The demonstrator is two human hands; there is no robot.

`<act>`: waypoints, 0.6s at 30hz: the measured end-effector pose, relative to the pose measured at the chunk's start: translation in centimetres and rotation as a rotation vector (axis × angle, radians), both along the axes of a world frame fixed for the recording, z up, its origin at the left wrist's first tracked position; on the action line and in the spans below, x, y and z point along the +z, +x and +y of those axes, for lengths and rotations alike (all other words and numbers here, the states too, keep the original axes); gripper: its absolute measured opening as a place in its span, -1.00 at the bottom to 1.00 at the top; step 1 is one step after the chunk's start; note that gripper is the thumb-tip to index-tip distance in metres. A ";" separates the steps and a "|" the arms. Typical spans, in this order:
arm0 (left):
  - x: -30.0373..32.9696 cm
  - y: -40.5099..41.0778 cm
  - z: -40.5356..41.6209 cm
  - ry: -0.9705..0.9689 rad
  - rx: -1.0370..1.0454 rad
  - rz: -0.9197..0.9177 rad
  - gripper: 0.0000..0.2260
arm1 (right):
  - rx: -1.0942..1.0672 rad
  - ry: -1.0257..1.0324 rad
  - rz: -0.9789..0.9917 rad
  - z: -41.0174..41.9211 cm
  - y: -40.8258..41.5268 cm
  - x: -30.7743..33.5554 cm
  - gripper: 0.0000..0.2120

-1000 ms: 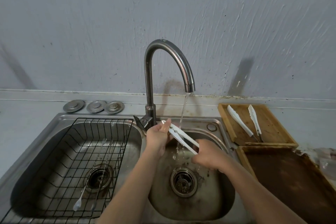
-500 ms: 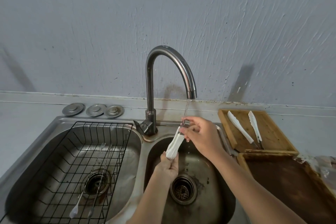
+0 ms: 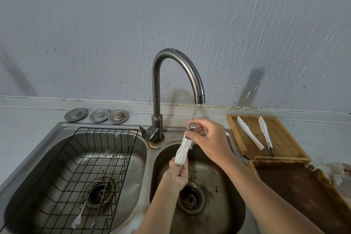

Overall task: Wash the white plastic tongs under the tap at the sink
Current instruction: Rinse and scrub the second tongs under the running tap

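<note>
Under the tap (image 3: pixel 178 74), both hands pinch the white tongs (image 3: pixel 182 151): right hand (image 3: pixel 207 140) top, left hand (image 3: pixel 177 175) bottom. Two spare tongs (image 3: pixel 249 135) on wooden tray (image 3: pixel 284 138) (right); three drain plugs (image 3: pixel 99 115).

Even soft light, sharp focus, wide-angle bending at edges.

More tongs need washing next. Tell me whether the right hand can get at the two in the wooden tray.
Probably yes, once freed: the right hand grips the tongs under the tap now. The tray lies just to its right, open-topped, nothing over it.
</note>
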State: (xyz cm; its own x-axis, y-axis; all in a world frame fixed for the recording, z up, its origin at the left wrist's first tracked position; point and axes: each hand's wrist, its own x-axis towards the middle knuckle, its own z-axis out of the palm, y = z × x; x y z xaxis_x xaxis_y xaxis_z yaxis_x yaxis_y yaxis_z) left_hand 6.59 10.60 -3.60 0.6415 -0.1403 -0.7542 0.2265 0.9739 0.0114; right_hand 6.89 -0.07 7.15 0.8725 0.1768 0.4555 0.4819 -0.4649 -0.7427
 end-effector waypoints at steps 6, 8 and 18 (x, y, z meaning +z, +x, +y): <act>-0.1 -0.2 1.2 0.191 0.009 0.010 -0.65 | 0.074 -0.828 -0.144 -0.7 0.2 2.4 -0.76; -0.2 0.0 1.7 0.222 0.002 0.003 -0.66 | 0.063 -1.136 -0.313 -0.5 0.6 2.1 -0.63; 1.6 1.7 3.7 0.430 -0.191 -0.070 -0.63 | -0.032 -1.198 0.101 -0.5 1.1 -2.3 -0.47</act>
State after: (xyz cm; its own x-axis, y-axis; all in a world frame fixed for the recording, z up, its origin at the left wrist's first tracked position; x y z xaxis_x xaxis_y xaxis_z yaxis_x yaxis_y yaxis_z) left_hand 8.30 14.28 -1.96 0.6861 0.0548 -0.7255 0.3855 0.8183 0.4263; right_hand 8.01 -0.54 4.85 0.9064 0.4189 -0.0543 0.4223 -0.8963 0.1354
